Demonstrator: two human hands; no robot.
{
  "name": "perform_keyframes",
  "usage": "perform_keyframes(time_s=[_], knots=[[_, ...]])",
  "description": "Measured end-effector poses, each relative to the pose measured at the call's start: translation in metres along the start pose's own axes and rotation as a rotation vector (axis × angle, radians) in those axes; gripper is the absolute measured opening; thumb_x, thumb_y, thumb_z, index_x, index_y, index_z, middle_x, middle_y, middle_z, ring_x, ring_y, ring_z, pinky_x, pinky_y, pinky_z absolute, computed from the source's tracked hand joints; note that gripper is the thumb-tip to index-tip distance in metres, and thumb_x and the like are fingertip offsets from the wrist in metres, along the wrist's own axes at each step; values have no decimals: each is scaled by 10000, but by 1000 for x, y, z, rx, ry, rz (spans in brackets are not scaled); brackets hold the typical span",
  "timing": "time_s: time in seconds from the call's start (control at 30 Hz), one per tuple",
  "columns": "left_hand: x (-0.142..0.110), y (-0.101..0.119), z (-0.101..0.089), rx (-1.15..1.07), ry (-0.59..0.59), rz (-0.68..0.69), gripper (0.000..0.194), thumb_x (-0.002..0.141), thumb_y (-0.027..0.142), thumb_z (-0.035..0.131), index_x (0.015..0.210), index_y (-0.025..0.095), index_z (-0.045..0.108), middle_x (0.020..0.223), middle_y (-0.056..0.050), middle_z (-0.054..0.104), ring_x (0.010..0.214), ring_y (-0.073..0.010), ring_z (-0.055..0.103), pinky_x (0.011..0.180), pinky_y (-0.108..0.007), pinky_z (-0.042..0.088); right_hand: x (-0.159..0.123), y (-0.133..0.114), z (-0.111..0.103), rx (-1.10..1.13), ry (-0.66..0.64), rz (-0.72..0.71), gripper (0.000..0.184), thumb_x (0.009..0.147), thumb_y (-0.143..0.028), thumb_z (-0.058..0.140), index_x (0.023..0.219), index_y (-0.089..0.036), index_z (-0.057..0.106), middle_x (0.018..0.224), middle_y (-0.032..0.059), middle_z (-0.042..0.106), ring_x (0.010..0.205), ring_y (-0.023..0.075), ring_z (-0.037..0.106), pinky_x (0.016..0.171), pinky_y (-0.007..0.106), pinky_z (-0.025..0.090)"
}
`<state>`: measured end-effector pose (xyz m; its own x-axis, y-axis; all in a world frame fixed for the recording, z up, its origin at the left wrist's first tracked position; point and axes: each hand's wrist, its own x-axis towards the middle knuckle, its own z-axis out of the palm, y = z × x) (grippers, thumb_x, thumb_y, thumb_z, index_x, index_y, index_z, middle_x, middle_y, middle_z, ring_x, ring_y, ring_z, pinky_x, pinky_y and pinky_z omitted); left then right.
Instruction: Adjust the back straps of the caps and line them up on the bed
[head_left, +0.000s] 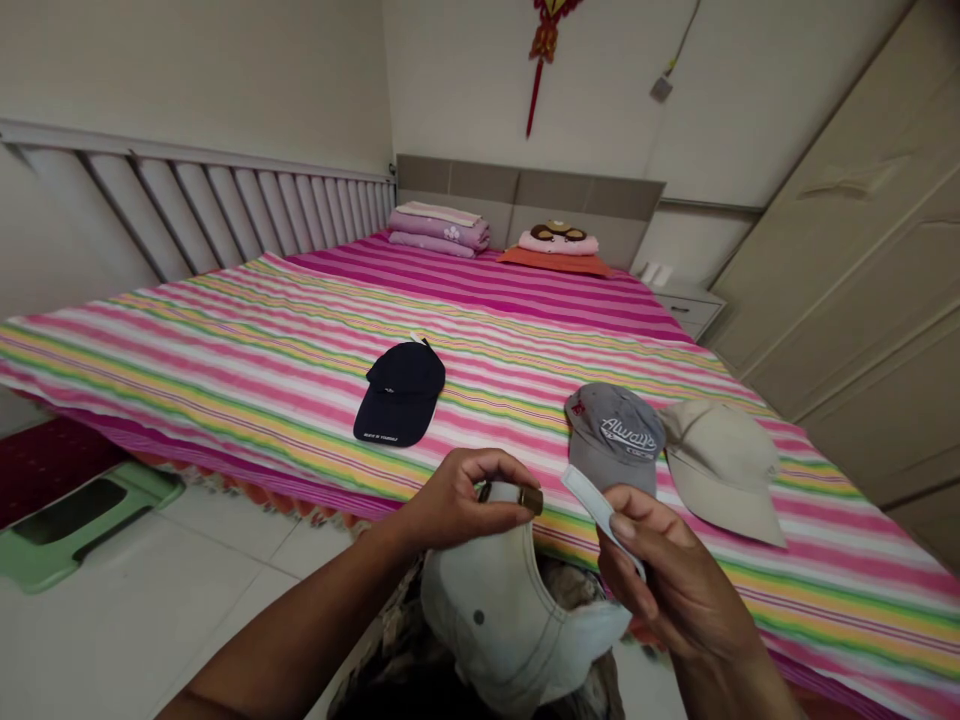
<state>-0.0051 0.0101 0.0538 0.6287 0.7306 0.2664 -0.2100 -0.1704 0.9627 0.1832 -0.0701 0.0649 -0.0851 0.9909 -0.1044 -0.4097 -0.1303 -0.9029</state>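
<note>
A pale grey-green cap [499, 620] hangs between my hands over my lap, its back opening facing up. My left hand [472, 500] is closed on the cap's buckle [531, 499], a small brass-coloured piece on a short strap end. In my right hand [660, 570] the cap's loose strap [592, 500] is pinched between thumb and fingers, its free end pointing up and left. Strap and buckle are apart. Beyond my hands, a navy cap [405, 390], a grey cap [611, 430] with white lettering and a beige cap [720, 465] lie on the bed.
The bed carries a striped sheet [247, 370]. Folded bedding [442, 232] and an orange cushion [555, 262] lie by the headboard [585, 205]. A green stool [112, 530] stands on the tiled floor at left. A wardrobe [862, 240] and a nightstand [686, 305] are at right.
</note>
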Motion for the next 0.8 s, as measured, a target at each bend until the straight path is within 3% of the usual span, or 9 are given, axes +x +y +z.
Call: perform_keyframes(time_s=[0.17, 0.27, 0.4, 0.8], knots=[[3, -6, 4, -465, 81, -149, 250, 580, 248, 738, 773, 113, 655, 728, -55, 667, 660, -118, 602, 656, -223, 451, 2, 2, 4, 0, -42, 59, 265, 726, -356, 628, 618, -171, 472, 320, -88, 406, 234, 5, 218, 296, 135, 129], [5, -6, 7, -613, 90, -216, 266, 557, 251, 752, 756, 105, 655, 675, -50, 657, 588, -103, 590, 585, -200, 447, 4, 3, 9, 2, -43, 75, 263, 742, -349, 610, 623, -175, 453, 306, -87, 410, 231, 9, 229, 298, 131, 138], [4, -5, 10, -674, 107, -267, 294, 525, 245, 773, 750, 101, 651, 624, -37, 641, 552, -97, 582, 534, -180, 438, 5, 6, 12, -9, -56, 91, 269, 753, -360, 594, 629, -178, 439, 293, -87, 409, 231, 14, 229, 299, 132, 148], [3, -6, 9, -678, 112, -236, 269, 555, 235, 756, 763, 103, 649, 631, -41, 641, 549, -100, 585, 550, -194, 453, 6, 6, 13, 2, -71, 121, 273, 746, -365, 601, 633, -181, 435, 293, -96, 401, 227, 11, 211, 300, 133, 132]])
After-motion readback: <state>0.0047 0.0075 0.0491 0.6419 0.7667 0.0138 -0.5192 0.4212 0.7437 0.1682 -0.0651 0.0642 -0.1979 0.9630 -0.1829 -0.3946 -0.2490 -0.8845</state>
